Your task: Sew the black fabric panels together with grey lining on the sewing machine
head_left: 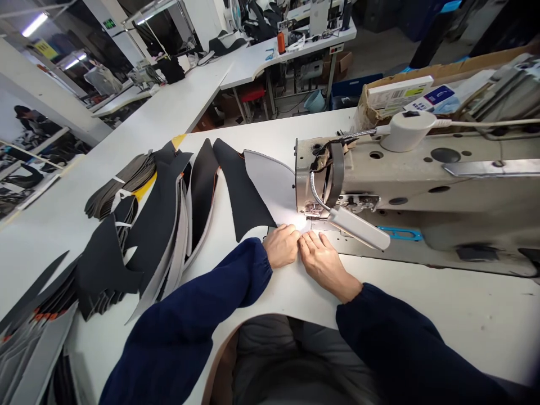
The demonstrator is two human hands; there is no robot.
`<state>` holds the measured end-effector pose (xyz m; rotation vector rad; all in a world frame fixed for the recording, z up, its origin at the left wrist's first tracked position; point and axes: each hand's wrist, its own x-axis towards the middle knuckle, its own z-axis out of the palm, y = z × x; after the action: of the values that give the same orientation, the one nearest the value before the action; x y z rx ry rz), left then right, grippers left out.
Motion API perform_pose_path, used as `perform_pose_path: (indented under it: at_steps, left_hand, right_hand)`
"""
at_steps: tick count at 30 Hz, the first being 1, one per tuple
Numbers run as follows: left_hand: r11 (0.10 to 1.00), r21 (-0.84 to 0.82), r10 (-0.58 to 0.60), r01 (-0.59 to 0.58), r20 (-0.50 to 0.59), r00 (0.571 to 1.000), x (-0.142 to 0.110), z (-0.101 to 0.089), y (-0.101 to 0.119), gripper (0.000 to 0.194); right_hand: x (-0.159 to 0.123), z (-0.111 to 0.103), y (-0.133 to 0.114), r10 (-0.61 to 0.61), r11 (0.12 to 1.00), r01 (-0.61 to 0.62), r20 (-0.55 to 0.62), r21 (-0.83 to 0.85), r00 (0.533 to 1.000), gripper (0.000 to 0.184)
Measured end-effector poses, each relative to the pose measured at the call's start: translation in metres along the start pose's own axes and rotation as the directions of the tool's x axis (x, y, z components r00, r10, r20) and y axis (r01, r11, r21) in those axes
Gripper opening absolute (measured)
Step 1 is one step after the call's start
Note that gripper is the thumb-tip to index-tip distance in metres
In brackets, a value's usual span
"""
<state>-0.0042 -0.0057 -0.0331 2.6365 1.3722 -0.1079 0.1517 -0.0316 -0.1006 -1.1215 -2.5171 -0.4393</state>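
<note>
As the open left hand (280, 246) and right hand (320, 263) lie flat side by side, a black-and-grey fabric panel (248, 191) sits just ahead of them. Slipping cloth could draw those fingers under the presser foot (313, 211).

A white sewing table (439, 315) curves inward at its front edge. Stacks of cut black panels with grey backing (154, 225) lie fanned across its left side, and an industrial sewing machine (422, 185) stands on its right side.

The left hand (281, 246) and right hand (319, 264) rest on a black-and-grey fabric panel (248, 194) beside the sewing machine's presser foot (313, 210).
</note>
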Motion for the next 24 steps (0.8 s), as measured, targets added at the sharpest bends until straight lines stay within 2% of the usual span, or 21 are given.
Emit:
perform_pose_path:
  at_steps: [4, 7, 12, 17, 19, 22, 24]
  left_hand:
    - [0.997, -0.028, -0.069, 0.067, -0.06, 0.996, 0.001, 0.009, 0.001, 0.025]
    - [0.999, 0.008, -0.039, 0.04, -0.055, 0.998, -0.001, 0.017, 0.004, 0.027]
    - [0.998, 0.059, -0.021, 0.021, -0.005, 1.0, -0.003, 0.023, 0.011, 0.03]
    - [0.995, 0.098, -0.012, 0.01, 0.016, 1.0, -0.003, 0.023, 0.017, 0.033]
    - [0.996, 0.091, -0.009, 0.008, 0.01, 1.0, -0.003, 0.024, 0.017, 0.031]
    - [0.997, 0.078, -0.003, 0.003, -0.001, 1.0, -0.002, 0.026, 0.015, 0.029]
    - [0.997, 0.077, 0.002, -0.002, -0.002, 1.0, -0.002, 0.027, 0.014, 0.031]
  right_hand:
    - [-0.005, 0.002, 0.009, -0.008, 0.999, 0.009, -0.035, 0.05, 0.999, 0.032]
    - [-0.011, 0.0, 0.013, 0.008, 0.994, 0.0, -0.067, 0.112, 0.998, 0.028]
    - [-0.021, -0.01, 0.02, 0.117, 0.964, -0.084, -0.121, 0.252, 0.986, 0.024]
    - [-0.019, -0.018, 0.027, 0.243, 0.917, -0.151, -0.217, 0.37, 0.945, 0.02]
    - [-0.014, -0.018, 0.026, 0.197, 0.933, -0.118, -0.208, 0.339, 0.958, 0.021]
    - [-0.007, -0.015, 0.021, 0.058, 0.974, -0.034, -0.1, 0.222, 0.993, 0.023]
    - [-0.005, -0.012, 0.018, 0.02, 0.987, -0.013, -0.042, 0.162, 0.999, 0.023]
